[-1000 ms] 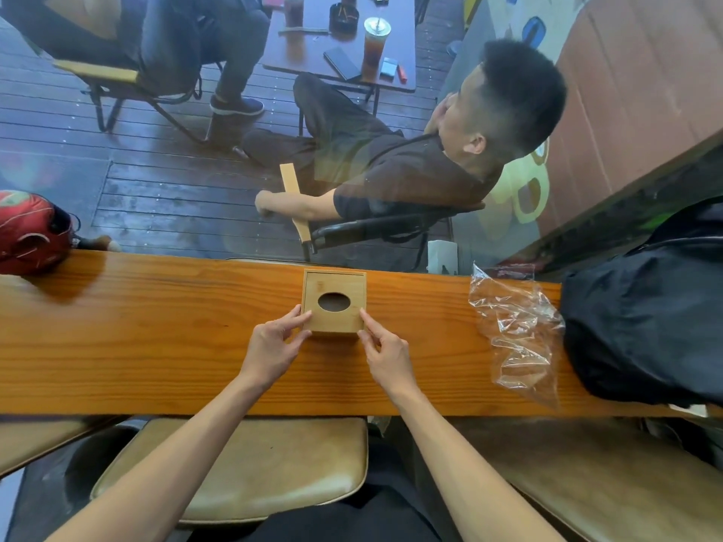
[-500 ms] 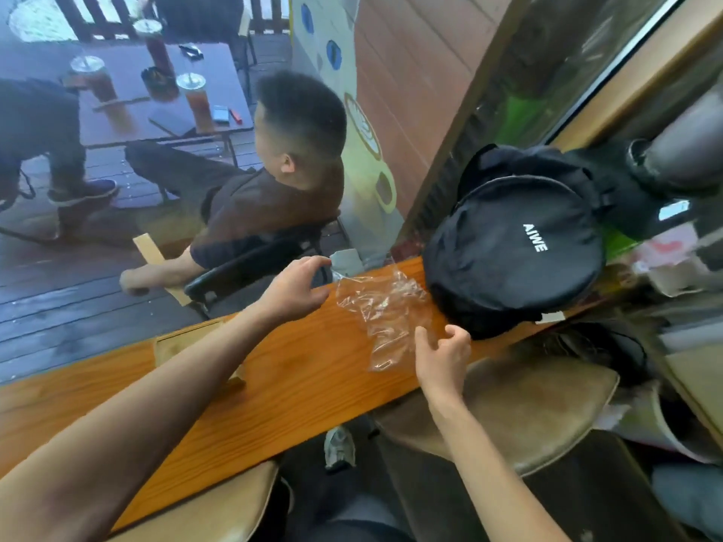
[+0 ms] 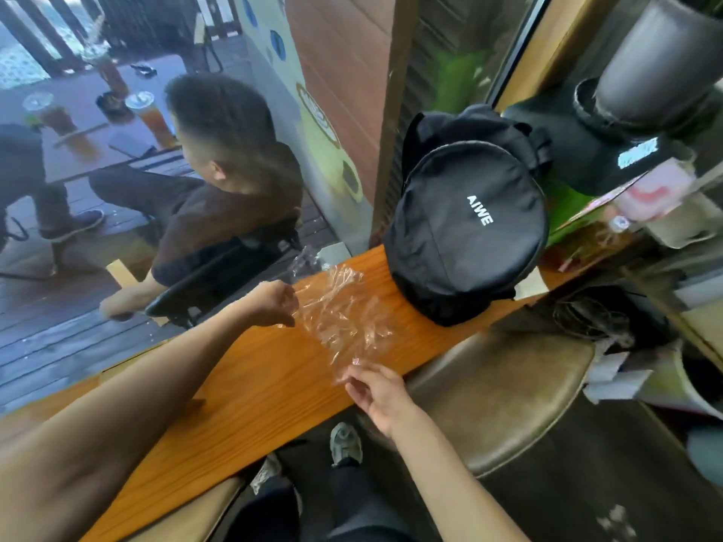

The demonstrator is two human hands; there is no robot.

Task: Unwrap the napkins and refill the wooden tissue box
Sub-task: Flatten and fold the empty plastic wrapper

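Observation:
An empty, crumpled clear plastic wrapper (image 3: 346, 312) lies on the orange wooden counter (image 3: 250, 389), just left of a black bag. My left hand (image 3: 274, 303) reaches across the counter, its fingers curled down and closed on the wrapper's left edge. My right hand (image 3: 371, 389) is at the counter's near edge, fingertips pinching the wrapper's near corner. My left forearm hides nearly all of the wooden tissue box; only a pale blurred sliver (image 3: 113, 369) shows at the far edge. No napkins are in view.
A black round bag marked AIWE (image 3: 465, 224) stands on the counter right of the wrapper. A brown padded stool (image 3: 504, 393) sits below the counter on the right. Behind the glass a seated person (image 3: 223, 178) and a table with drinks are visible. Clutter fills the right.
My view swung right from the tissue box to the wrapper. Both hands left the box; the left moved down onto the wrapper's edge, the right onto its near corner.

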